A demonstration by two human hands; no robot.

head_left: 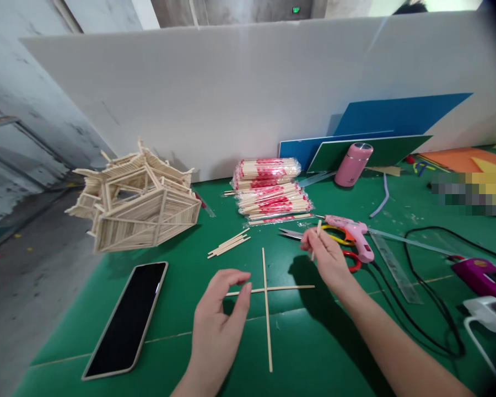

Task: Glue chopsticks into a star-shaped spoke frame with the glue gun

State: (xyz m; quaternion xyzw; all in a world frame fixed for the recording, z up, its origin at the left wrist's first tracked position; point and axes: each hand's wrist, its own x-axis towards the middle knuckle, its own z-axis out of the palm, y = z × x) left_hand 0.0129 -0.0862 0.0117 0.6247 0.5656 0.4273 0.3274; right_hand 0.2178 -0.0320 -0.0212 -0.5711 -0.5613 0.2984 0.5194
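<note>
Wooden crossed sticks lie loose on green worktop. Left hand nearest, fingers apart, empty, thumb by crossbar end; a nudge could skew cross. Right hand beyond, pinched on short stick. Glue gun behind: likely burn risk.

Phone lies flat; stick house beyond; glue gun beside scissors.
</note>
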